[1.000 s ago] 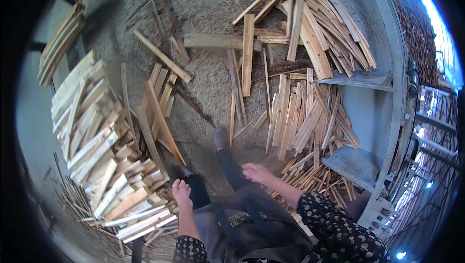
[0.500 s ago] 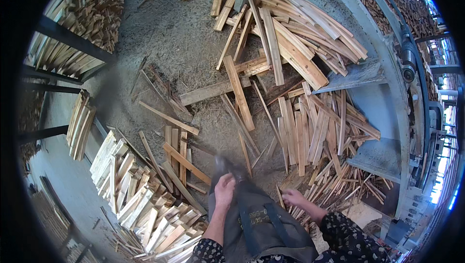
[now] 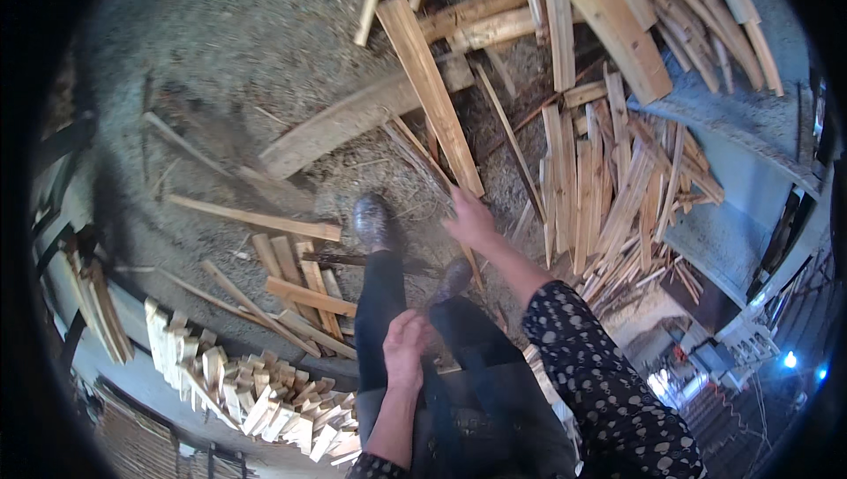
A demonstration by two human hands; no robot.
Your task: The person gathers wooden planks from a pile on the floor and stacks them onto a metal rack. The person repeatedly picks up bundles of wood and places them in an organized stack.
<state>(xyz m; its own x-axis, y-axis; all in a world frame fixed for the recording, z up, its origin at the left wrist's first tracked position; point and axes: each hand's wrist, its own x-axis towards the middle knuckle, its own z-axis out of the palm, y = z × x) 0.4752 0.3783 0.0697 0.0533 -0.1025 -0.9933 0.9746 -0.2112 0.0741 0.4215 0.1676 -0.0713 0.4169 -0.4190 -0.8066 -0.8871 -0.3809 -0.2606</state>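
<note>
A long flat wooden board [image 3: 432, 95] lies slantwise across a greyer, weathered plank [image 3: 344, 122] on the floor. At the board's near end is my right hand [image 3: 470, 219], its arm stretched forward, finger and thumb apart. The fingertips overlap the board's corner, and I cannot make out a grip on it. My left hand [image 3: 406, 351] hangs over my thighs with its fingers curled in, and nothing shows in it. Thin wooden strips [image 3: 423, 157] lie beside the board, close to my right hand.
Upright wood pieces [image 3: 582, 188] lean in a heap at right, by a pale blue metal frame [image 3: 732, 197]. Longer slats [image 3: 618, 20] are piled beyond. Stacked offcuts [image 3: 256, 391] fill the lower left. Short boards [image 3: 309, 280] lie left of my boots [image 3: 375, 219].
My right hand has moved from beside my right leg forward to the board's near end. The view has shifted closer to the floor, and both boots now show. My left hand stays near my lap.
</note>
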